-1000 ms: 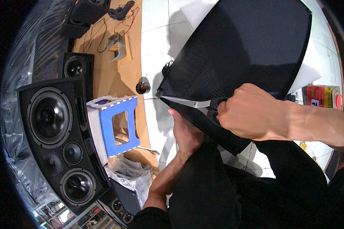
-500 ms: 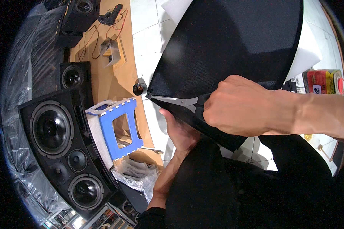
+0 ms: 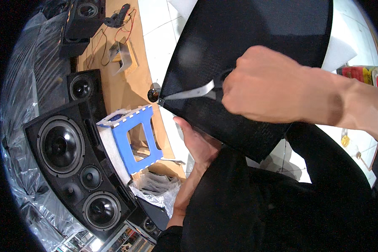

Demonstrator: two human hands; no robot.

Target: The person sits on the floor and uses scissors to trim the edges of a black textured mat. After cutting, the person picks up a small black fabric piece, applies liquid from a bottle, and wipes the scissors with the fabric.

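My right hand [image 3: 269, 84] is closed on the dark handles of scissors, whose long silver blades [image 3: 189, 92] reach leftward over a large black fabric-covered panel [image 3: 281, 25] to a small metal piece [image 3: 161, 102] at its left corner. My left hand [image 3: 199, 147] grips the panel's lower edge from beneath, thumb raised alongside it and the other fingers hidden behind it. The panel lies close against my dark-clothed legs.
Black loudspeakers [image 3: 59, 143] line the left, beside a blue open frame box [image 3: 128, 155], bubble wrap [image 3: 155, 187] and cardboard [image 3: 105, 84] with wires and a clear container [image 3: 121, 56]. A dark cylinder [image 3: 152, 95], white foam [image 3: 340, 56] and a red-yellow can [image 3: 357, 74] surround the panel.
My right hand and the scissors have moved upward, the blades now slanting up toward the hand. The panel has shifted slightly left in view; my left hand still grips its edge.
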